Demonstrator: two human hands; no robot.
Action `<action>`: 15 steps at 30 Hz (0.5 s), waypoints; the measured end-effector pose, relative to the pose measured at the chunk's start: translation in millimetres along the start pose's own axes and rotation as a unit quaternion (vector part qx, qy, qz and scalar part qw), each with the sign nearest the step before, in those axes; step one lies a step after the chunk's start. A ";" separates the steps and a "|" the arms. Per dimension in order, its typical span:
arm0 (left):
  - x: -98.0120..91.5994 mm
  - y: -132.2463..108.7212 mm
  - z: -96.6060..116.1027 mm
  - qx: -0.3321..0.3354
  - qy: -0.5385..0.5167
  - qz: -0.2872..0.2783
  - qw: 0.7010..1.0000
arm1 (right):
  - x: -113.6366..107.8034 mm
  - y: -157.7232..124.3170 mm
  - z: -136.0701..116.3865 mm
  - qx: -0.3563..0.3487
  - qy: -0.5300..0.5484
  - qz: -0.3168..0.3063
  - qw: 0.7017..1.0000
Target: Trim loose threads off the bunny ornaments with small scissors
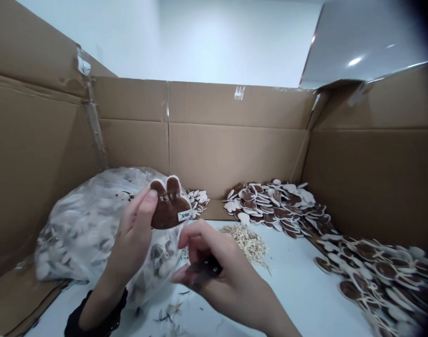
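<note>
My left hand (134, 234) pinches a brown bunny-shaped fabric patch (169, 208) by its left edge. The patch is held upright, with a pale fuzzy border, two ears and a small white label (184, 215) at its lower right. Just below and to the right of it is my right hand (231, 276), its fingers curled around a small dark tool (205, 270). The tool's kind is unclear, since the fingers cover part of it and it is blurred. A gap separates the right fingertips from the patch.
A clear plastic bag (83, 224) full of pale pieces bulges at left. Brown and white patches are heaped at the back right (270, 203), and more with strings (385, 276) lie at right. Cut cord ends (249, 243) and dark scraps (170, 313) litter the white table. Cardboard walls (235, 145) enclose it.
</note>
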State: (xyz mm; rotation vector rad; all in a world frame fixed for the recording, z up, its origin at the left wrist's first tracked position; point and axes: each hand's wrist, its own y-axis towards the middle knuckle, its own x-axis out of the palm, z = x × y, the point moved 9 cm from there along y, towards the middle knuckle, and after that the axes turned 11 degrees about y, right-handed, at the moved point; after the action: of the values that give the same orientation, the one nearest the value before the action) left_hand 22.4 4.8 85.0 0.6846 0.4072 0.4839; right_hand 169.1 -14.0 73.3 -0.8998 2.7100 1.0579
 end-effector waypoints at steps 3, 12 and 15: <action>5.8 -2.0 6.2 -0.004 -0.027 -0.012 1.000 | -14.7 -0.4 -0.5 -0.016 0.007 0.088 0.996; 37.4 -22.6 22.3 -0.001 -0.096 -0.095 0.991 | -21.7 -0.6 -8.0 -0.123 -0.211 0.194 0.950; 42.5 -24.9 21.2 -0.005 -0.116 -0.083 0.990 | -17.6 -3.7 -15.9 -0.164 -0.331 0.226 0.901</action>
State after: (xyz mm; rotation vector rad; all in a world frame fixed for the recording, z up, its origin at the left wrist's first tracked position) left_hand 74.9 0.7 74.6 0.6826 0.2398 0.2448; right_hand 187.5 -17.8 88.2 0.1161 2.2103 1.5770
